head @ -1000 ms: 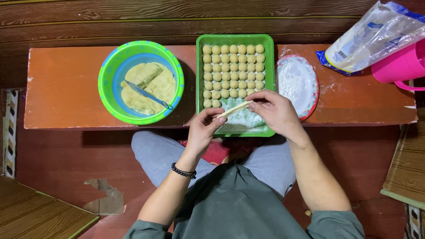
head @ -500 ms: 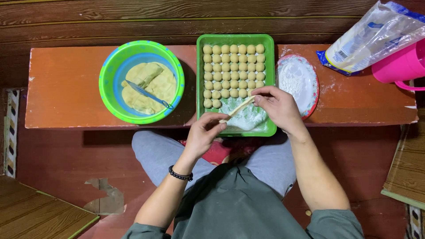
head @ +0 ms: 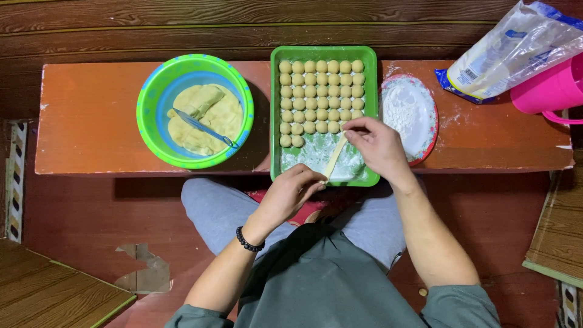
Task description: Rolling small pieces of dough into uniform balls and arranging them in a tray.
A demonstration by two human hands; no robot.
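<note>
A thin rope of pale dough (head: 334, 157) stretches between my two hands over the near end of a green tray (head: 371, 91). My left hand (head: 293, 193) pinches its near end at the tray's front edge. My right hand (head: 378, 144) pinches the far end above the floured tray bottom. Several rows of small dough balls (head: 320, 91) fill the far part of the tray. A black bead bracelet (head: 248, 240) is on my left wrist.
A green and blue bowl (head: 195, 110) with flattened dough and a knife (head: 203, 127) stands left of the tray on an orange bench (head: 91, 121). A plate of flour (head: 408, 113) sits on the right. A flour bag (head: 516, 51) and pink bucket (head: 549, 88) are far right.
My right hand has moved away from me along the tray toward the dough balls, and my left hand has drawn back, so the dough rope is now pulled longer.
</note>
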